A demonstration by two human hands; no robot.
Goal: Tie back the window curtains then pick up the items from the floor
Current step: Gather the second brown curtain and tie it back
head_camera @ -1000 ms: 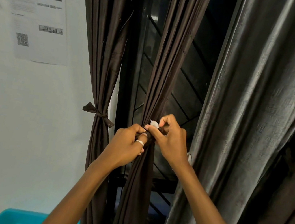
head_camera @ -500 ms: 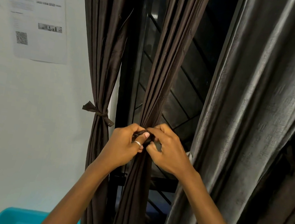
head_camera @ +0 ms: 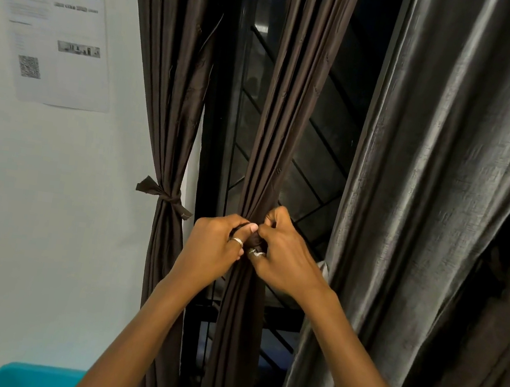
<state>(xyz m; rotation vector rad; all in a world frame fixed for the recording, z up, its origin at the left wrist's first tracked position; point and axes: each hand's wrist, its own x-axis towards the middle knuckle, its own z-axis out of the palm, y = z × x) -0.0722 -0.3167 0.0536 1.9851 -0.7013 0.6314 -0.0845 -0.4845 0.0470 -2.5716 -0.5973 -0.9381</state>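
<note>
Left hand (head_camera: pixel 211 249), right hand (head_camera: pixel 285 260) around curtain tie (head_camera: pixel 254 241)

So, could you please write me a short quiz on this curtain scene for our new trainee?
1. What colour is the bin at bottom left?
2. True or false: the leftmost curtain already has a tie knotted round it.
3. The left hand and right hand grip: A the bin, B the middle dark curtain, C the leftmost curtain.
Key: 1 teal; 2 true; 3 B.
</note>
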